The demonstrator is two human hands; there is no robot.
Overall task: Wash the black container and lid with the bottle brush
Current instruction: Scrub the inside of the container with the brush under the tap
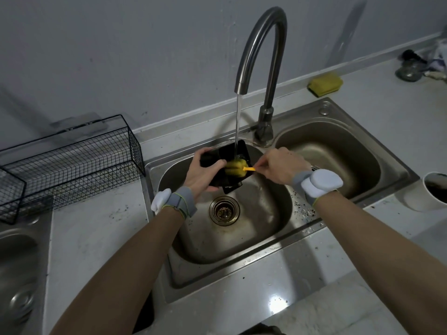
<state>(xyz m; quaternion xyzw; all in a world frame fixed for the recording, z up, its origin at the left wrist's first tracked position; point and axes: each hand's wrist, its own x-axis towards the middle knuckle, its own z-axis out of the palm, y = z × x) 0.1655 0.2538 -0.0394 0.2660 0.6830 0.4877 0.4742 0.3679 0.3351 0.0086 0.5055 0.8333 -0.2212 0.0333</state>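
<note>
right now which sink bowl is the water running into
The middle bowl, with the round drain: the tap's stream lands on the black container held over it. The right bowl and the far-left sink get none.

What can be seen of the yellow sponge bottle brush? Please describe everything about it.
The yellow sponge bottle brush has a thick, ribbed foam head and a thin orange plastic handle. It lies roughly level, head to the left, above the steel sink basin. The right hand pinches the handle's end; the head presses against the black plastic container that the left hand holds. The tap's water stream falls just beyond the head.
</note>
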